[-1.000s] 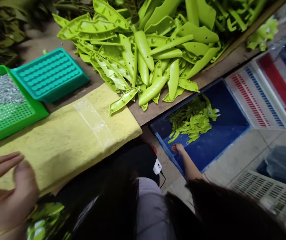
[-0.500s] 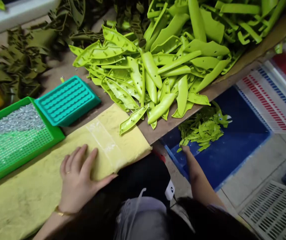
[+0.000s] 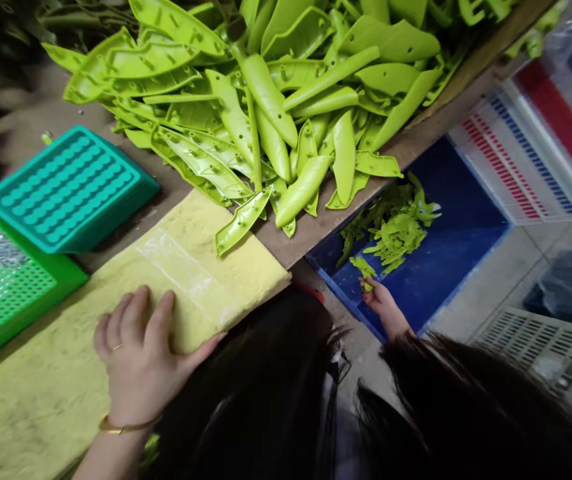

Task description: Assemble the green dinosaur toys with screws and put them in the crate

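My left hand (image 3: 141, 360) lies with its fingers spread on the yellow padded mat (image 3: 206, 260) along the table edge, a ring and a bracelet on it. Down at the right, my right hand (image 3: 380, 299) pinches a small lime-green piece (image 3: 365, 268) over the near side of a blue bin (image 3: 459, 233). More small green pieces (image 3: 399, 237) lie heaped in that bin, beside a green animal figure's head (image 3: 427, 210). A large pile of lime-green plastic shells (image 3: 271, 113) covers the table beyond the mat, with one shell (image 3: 243, 221) resting on the mat's far end.
A teal ribbed tray (image 3: 69, 190) leans on a green perforated basket (image 3: 21, 287) holding small metal parts. Dark olive pieces lie at the upper left. Right of the bin are a red-and-blue striped crate (image 3: 521, 160) and a pale slotted crate (image 3: 536, 343). Dark hair hangs across the bottom.
My right hand has lifted from the bin's pile, and a green piece now shows in its fingers. The view has shifted, moving the table things left. My left hand stays on the mat.
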Demonstrator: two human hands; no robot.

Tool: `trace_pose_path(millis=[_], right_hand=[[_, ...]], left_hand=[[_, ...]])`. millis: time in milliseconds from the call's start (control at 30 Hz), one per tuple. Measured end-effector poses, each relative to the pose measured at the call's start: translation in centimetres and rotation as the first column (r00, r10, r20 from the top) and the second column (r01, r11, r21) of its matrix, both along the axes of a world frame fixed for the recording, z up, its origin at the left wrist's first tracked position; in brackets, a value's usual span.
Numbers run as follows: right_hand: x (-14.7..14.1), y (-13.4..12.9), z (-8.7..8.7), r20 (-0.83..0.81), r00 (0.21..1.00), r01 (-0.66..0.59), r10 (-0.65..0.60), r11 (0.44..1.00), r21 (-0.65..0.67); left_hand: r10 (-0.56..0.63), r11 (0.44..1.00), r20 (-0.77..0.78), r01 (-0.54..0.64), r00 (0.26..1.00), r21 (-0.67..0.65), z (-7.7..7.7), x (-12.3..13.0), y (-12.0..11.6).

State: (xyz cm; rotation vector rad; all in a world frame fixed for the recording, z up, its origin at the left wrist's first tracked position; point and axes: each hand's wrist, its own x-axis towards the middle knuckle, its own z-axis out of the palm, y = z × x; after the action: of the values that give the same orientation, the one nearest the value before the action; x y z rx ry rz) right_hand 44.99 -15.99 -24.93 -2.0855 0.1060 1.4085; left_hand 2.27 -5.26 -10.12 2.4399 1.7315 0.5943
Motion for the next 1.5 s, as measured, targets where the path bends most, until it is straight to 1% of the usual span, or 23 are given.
trace_pose_path(millis=[167, 233, 267, 300, 333, 400, 467, 533, 567, 600, 667, 700, 800, 867, 933, 1033, 1100, 1167, 1200, 1267, 1333, 1400, 1500], right_hand=[[-4.1, -3.0, 10.1, 0.044, 0.997, -0.076, 0.066, 0.945, 0.317], [-5.8, -3.0, 13.8, 0.076, 0.980, -0.200, 0.185, 0.890, 0.409], [-6.5, -2.6, 15.5, 0.094, 0.948, -0.312, 0.303, 0.840, 0.444], [-7.2, -2.1, 17.0, 0.116, 0.886, -0.447, 0.449, 0.761, 0.469], [-7.9, -1.3, 18.3, 0.143, 0.785, -0.586, 0.603, 0.647, 0.487], [-9.4, 1.2, 20.3, 0.202, 0.491, -0.797, 0.847, 0.344, 0.496], [-11.3, 4.8, 21.7, 0.249, 0.182, -0.881, 0.951, 0.045, 0.470], [-13.9, 9.5, 22.7, 0.347, -0.035, -0.893, 0.937, -0.186, 0.411], [-15.6, 12.0, 23.1, 0.437, -0.069, -0.899, 0.897, -0.245, 0.362], [-17.5, 14.5, 23.6, 0.549, -0.053, -0.914, 0.834, -0.262, 0.309], [-21.7, 19.2, 24.2, 0.778, 0.025, -0.959, 0.627, -0.204, 0.196], [-23.8, 21.4, 24.4, 0.853, 0.021, -0.973, 0.521, -0.184, 0.136], [-29.0, 26.6, 24.3, 0.942, -0.144, -0.960, 0.303, -0.272, -0.059], [-30.8, 29.4, 24.0, 0.941, -0.248, -0.933, 0.230, -0.317, -0.169], [-31.4, 31.7, 23.9, 0.893, -0.372, -0.896, 0.253, -0.350, -0.274], [-31.3, 33.8, 23.9, 0.739, -0.586, -0.776, 0.333, -0.493, -0.394], [-31.4, 34.4, 24.0, 0.674, -0.664, -0.705, 0.324, -0.572, -0.419], [-31.7, 34.8, 24.2, 0.662, -0.688, -0.670, 0.297, -0.610, -0.422], [-31.9, 34.9, 24.3, 0.667, -0.687, -0.665, 0.288, -0.618, -0.419], [-32.1, 35.2, 24.8, 0.683, -0.673, -0.671, 0.283, -0.621, -0.404], [-32.0, 35.4, 25.6, 0.702, -0.651, -0.685, 0.289, -0.621, -0.381], [-31.4, 35.1, 26.8, 0.731, -0.618, -0.709, 0.289, -0.607, -0.359], [-29.7, 32.5, 28.3, 0.794, -0.560, -0.729, 0.235, -0.595, -0.338]], left_hand=[[-0.072, 0.996, 0.118, 0.065, 0.990, 0.064, 0.1, -0.2, 0.0], [-0.092, 0.995, 0.263, 0.078, 0.960, 0.065, 1.4, 0.2, -0.2], [-0.085, 0.996, 0.351, 0.075, 0.933, 0.043, 2.2, 0.4, -0.4], [-0.065, 0.997, 0.451, 0.075, 0.890, -0.004, 3.1, 0.7, -0.6], [-0.035, 0.993, 0.564, 0.094, 0.825, -0.076, 3.9, 0.8, -0.8], [0.053, 0.941, 0.778, 0.230, 0.626, -0.249, 5.2, 0.6, -0.9], [0.222, 0.825, 0.881, 0.402, 0.417, -0.398, 5.8, -0.5, -0.5], [0.417, 0.740, 0.866, 0.450, 0.276, -0.500, 5.9, -2.3, 0.1], [0.494, 0.735, 0.843, 0.417, 0.212, -0.536, 5.8, -3.3, 0.3], [0.549, 0.747, 0.824, 0.362, 0.140, -0.558, 5.7, -4.3, 0.4], [0.584, 0.784, 0.812, 0.255, 0.009, -0.567, 5.7, -6.0, 0.3], [0.585, 0.795, 0.811, 0.224, -0.036, -0.564, 5.9, -6.7, 0.1], [0.612, 0.783, 0.784, 0.211, -0.100, -0.584, 6.5, -8.6, -1.3], [0.659, 0.746, 0.744, 0.225, -0.113, -0.627, 6.8, -9.6, -2.6], [0.701, 0.705, 0.703, 0.252, -0.115, -0.663, 6.8, -10.2, -3.6], [0.714, 0.688, 0.692, 0.284, -0.102, -0.668, 6.0, -10.0, -4.2], [0.696, 0.702, 0.714, 0.282, -0.078, -0.654, 5.4, -9.5, -4.3], [0.690, 0.701, 0.724, 0.259, -0.009, -0.665, 5.1, -9.4, -4.4], [0.702, 0.683, 0.710, 0.231, 0.058, -0.693, 5.1, -9.7, -4.6], [0.736, 0.625, 0.627, 0.102, 0.256, -0.774, 5.5, -10.8, -5.2], [0.738, 0.600, 0.486, -0.126, 0.468, -0.790, 6.5, -12.4, -5.8], [0.706, 0.641, 0.384, -0.307, 0.595, -0.704, 8.0, -13.6, -5.7], [0.649, 0.726, 0.405, -0.363, 0.644, -0.584, 10.1, -13.7, -4.1]])
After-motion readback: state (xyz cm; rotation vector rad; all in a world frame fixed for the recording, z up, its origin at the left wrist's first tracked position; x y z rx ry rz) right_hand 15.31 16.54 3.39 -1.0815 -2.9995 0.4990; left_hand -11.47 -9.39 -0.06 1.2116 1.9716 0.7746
